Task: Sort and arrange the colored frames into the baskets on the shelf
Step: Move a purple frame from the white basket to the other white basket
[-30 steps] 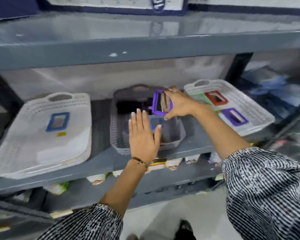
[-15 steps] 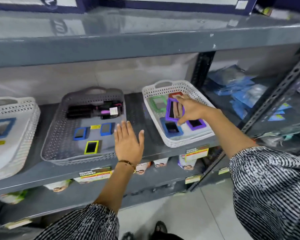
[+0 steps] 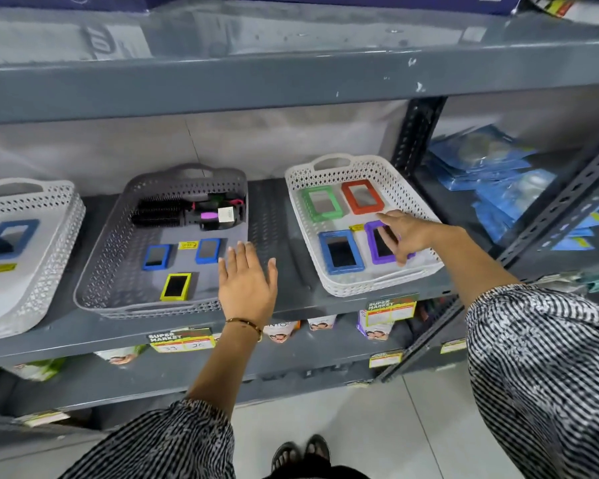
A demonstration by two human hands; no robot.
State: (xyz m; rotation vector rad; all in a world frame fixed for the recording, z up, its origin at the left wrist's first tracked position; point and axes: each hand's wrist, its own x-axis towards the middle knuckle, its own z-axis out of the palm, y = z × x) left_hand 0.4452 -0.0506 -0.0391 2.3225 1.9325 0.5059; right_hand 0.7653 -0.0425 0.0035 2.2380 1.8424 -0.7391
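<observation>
A white basket (image 3: 360, 288) at the right of the shelf holds a green frame (image 3: 322, 203), a red frame (image 3: 362, 197), a blue frame (image 3: 341, 252) and a purple frame (image 3: 377, 250). The purple frame lies flat at the basket's near right. My right hand (image 3: 403, 236) rests on it, fingers across its top and thumb at its near edge. My left hand (image 3: 248, 281) hovers open and flat over the shelf, by the near right corner of a grey basket (image 3: 94, 271). That basket holds two small blue frames (image 3: 157, 256) and a yellow frame (image 3: 176, 286).
Black hair brushes (image 3: 173, 212) lie at the back of the grey basket. Another white basket (image 3: 56, 257) at the far left holds a blue frame (image 3: 9, 238). An upper shelf (image 3: 291, 81) overhangs. A metal upright (image 3: 415, 133) separates blue packets (image 3: 498, 181) on the right.
My right hand carried the purple frame from over the grey basket to the right white basket and laid it flat there. The view swung right. My left hand stayed open.
</observation>
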